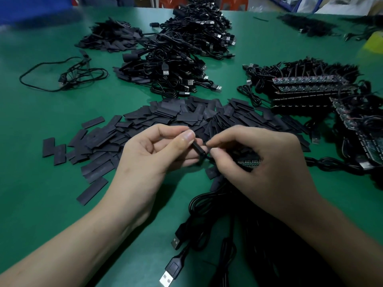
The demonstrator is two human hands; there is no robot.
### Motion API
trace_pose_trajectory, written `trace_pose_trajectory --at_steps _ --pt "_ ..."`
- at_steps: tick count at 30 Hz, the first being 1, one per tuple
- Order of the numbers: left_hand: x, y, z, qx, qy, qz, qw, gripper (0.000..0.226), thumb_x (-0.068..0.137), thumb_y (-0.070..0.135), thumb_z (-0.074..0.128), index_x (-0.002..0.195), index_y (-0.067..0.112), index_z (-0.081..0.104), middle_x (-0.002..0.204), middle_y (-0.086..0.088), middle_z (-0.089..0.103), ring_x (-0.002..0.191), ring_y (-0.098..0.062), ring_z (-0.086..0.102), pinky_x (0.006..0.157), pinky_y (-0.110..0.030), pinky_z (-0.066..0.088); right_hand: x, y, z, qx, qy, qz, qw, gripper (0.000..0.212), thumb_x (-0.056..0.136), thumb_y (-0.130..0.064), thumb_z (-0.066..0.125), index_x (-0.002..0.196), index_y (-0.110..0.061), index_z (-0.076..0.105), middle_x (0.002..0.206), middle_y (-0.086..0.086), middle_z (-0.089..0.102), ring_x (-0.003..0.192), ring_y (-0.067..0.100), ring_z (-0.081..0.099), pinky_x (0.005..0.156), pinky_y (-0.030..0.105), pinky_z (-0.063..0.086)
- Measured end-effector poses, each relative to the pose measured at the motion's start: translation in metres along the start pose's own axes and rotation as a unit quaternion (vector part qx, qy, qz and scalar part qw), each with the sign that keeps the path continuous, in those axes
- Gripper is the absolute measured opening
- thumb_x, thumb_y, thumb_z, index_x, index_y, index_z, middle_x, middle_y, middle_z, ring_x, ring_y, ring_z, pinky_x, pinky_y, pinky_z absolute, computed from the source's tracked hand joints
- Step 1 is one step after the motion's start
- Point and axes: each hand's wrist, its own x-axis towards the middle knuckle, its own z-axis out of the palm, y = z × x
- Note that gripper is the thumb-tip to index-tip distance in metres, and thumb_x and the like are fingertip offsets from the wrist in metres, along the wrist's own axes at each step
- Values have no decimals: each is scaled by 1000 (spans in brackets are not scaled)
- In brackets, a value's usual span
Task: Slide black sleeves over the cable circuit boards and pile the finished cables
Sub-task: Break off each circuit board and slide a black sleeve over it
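Note:
My left hand point(153, 150) pinches a black sleeve point(199, 151) between thumb and fingers, just above the table. My right hand point(257, 158) grips a cable's circuit board point(248, 162), whose row of solder pads shows under my fingers, and its fingertips meet the sleeve's end. The board's black cables point(207, 204) trail down toward me, ending in USB plugs point(169, 276). A wide heap of loose flat black sleeves point(186, 114) lies just beyond my hands. A large pile of finished cables point(182, 56) sits at the back centre.
Stacked strips of bare circuit boards with cables point(306, 88) lie at the right. A smaller heap of sleeves point(109, 38) is back left, and a lone coiled cable point(66, 75) lies at the left on the green table point(41, 183). More dark cables point(306, 25) lie far right.

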Motion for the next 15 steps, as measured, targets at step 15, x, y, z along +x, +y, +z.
trace_pose_trajectory --at_steps 15 --pt "-6 -7 4 63 39 87 993 27 79 26 76 97 7 67 88 -15 78 78 -22 75 77 -28 60 -1 5 8 -4 -13 20 1000 6 89 -33 74 90 -28 74 74 -16 69 73 1 66 67 22 49"
